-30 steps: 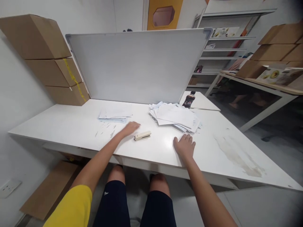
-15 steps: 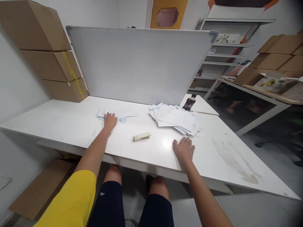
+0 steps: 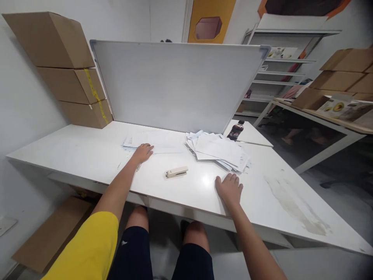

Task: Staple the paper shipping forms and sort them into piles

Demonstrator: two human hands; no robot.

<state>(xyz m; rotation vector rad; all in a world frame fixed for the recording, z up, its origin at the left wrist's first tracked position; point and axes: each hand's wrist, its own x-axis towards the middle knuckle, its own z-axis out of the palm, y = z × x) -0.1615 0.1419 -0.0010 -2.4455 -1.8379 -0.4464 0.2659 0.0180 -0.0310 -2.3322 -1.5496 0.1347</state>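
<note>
My left hand (image 3: 142,153) lies on the front edge of a low spread of papers (image 3: 130,140), its fingers stretched over the top and pointing right. A white sheet (image 3: 167,146) reaches out to the right from beneath these fingers. My right hand (image 3: 230,188) rests palm down on the table with its fingers spread, holding nothing. Just beyond it is a messy pile of white papers (image 3: 215,148). Between my hands, a cream stapler (image 3: 176,172) lies on its side or base; I cannot tell which.
The white table (image 3: 186,194) carries a whiteboard (image 3: 175,85) standing along its back. Stacked cardboard boxes (image 3: 72,85) occupy the left rear corner. A dark cola bottle (image 3: 235,130) stands behind the paper pile. Brown stains (image 3: 300,206) mark the right side.
My left hand has shifted slightly right, and its fingers have turned to the right. The sheet under it has slid right. My right hand stays in place; the view has tilted up a little.
</note>
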